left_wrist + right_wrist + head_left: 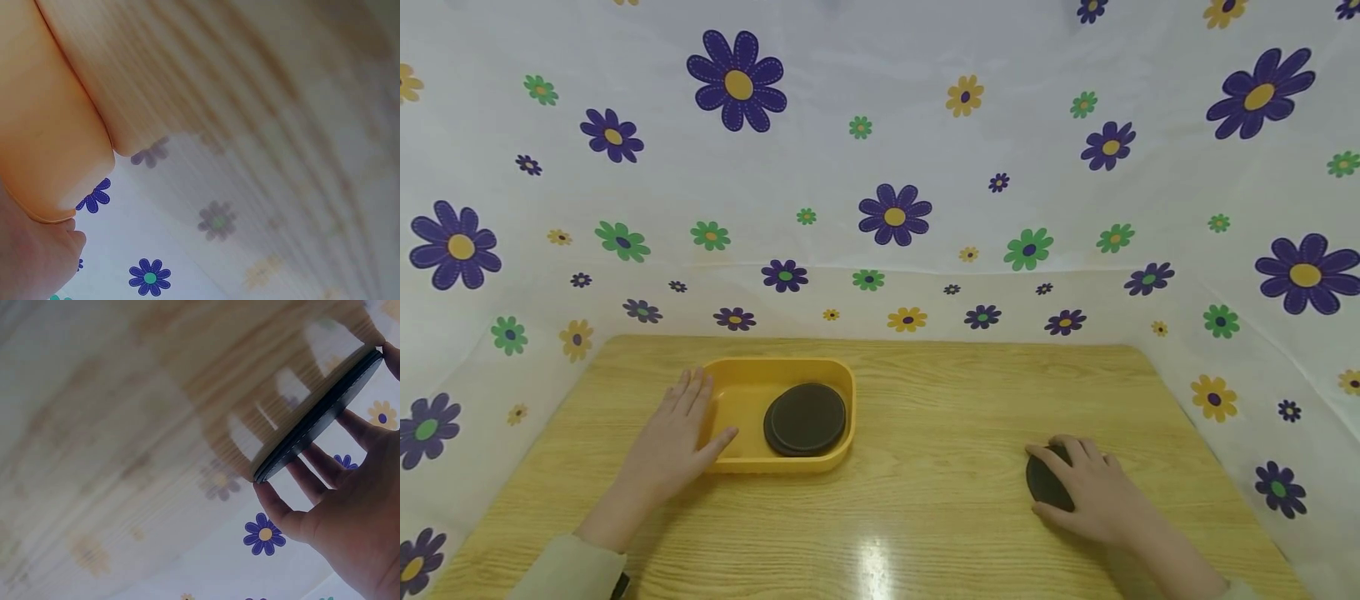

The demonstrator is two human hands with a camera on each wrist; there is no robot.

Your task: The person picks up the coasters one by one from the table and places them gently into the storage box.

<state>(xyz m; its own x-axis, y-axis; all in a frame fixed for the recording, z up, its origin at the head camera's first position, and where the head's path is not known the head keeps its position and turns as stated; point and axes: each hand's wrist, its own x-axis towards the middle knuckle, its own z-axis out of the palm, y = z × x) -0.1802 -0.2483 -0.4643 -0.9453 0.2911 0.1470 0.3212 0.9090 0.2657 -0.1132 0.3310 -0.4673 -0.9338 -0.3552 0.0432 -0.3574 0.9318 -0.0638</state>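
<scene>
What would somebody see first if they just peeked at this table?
Probably the bright yellow tray on the left part of the wooden table, with dark round discs stacked inside it. The left hand rests flat against the tray's near left side. Over on the right, the right hand grips the edge of another dark disc lying on the table, and flowery cloth hangs all around.

No writing, label, brand or number can be read in any of the views. The white flowered cloth backdrop (880,167) carries only printed flowers. The round dark discs (805,418) and the yellow plastic tray (730,371) are unmarked.
</scene>
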